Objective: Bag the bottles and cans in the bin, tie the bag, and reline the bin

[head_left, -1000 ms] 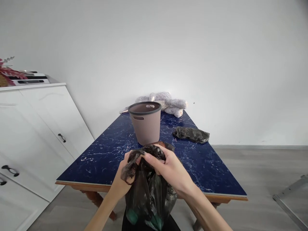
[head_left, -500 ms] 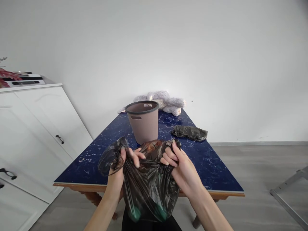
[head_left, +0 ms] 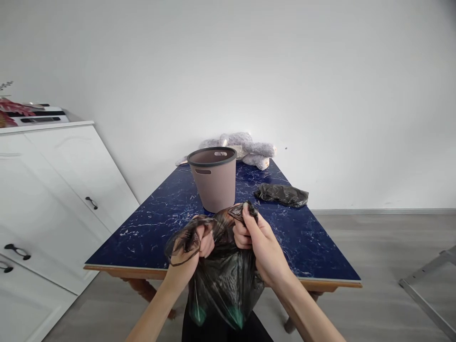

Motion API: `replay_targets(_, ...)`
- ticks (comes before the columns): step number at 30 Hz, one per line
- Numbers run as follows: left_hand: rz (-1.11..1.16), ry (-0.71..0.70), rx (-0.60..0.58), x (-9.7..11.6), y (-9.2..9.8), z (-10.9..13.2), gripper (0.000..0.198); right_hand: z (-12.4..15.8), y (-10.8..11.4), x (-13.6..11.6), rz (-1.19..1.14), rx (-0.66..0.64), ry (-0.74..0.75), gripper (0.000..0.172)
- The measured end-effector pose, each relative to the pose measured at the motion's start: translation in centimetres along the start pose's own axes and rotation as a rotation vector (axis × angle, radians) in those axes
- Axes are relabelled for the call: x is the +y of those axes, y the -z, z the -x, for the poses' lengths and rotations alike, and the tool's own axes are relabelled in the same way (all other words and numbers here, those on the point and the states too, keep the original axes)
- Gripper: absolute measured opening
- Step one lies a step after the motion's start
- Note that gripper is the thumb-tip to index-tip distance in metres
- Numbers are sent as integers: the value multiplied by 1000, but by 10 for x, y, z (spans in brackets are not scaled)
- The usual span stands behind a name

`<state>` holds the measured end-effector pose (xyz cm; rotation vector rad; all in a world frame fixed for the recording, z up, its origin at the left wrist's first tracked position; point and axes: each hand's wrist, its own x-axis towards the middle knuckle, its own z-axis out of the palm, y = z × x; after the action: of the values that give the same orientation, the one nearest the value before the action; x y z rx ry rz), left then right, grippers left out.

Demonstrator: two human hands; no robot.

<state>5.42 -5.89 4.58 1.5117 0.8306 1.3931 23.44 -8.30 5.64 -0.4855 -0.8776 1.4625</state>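
Note:
A thin black plastic bag (head_left: 228, 270) hangs between my hands at the table's front edge. Through its lower corners show green shapes, too veiled to name. My left hand (head_left: 194, 247) is closed around one gathered side of the bag's top, and loose film drapes over its fingers and wrist. The other side is bunched in my right hand (head_left: 254, 232), with the thumb pressed on top. Just beyond the hands stands an upright brownish-mauve trash can (head_left: 215, 187) with a dark rim and cut-out handles; no bag lines its visible rim.
A folded black plastic bundle (head_left: 281, 195) lies on the right of the blue marbled table (head_left: 149, 228). Grey plush toys (head_left: 254, 149) rest at the back against the wall. White cabinets (head_left: 53, 190) stand left, and a metal frame (head_left: 427, 285) is on the floor at right.
My hands have come closer together, the left moving right and closing its spread fingers on the bag. The bag's top is gathered narrower. The view has shifted slightly.

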Motion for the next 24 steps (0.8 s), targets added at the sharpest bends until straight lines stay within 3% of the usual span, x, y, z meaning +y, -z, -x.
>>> replay_targets(2,-76,35,-53,5,-3,6,28,-2,-5,2,55,-23,-7,54)
replay_targets(6,-134,96,-136,16,-12,10,51,2,-9,3,190,-68,-14,48)
replay_targets(10,-184,75,-114,20,-18,6,44,9,-6,2,322,-62,-49,46)
replay_targets(14,-249,33,-60,21,-19,4,23,14,-5,1,478,-86,49,47)
replay_targets(20,-251,-7,-25,20,-17,6,29,13,-5,-7,468,-154,-29,42)
replay_targets(24,-243,35,37,20,-13,8,30,9,4,-12,507,-322,-34,39)
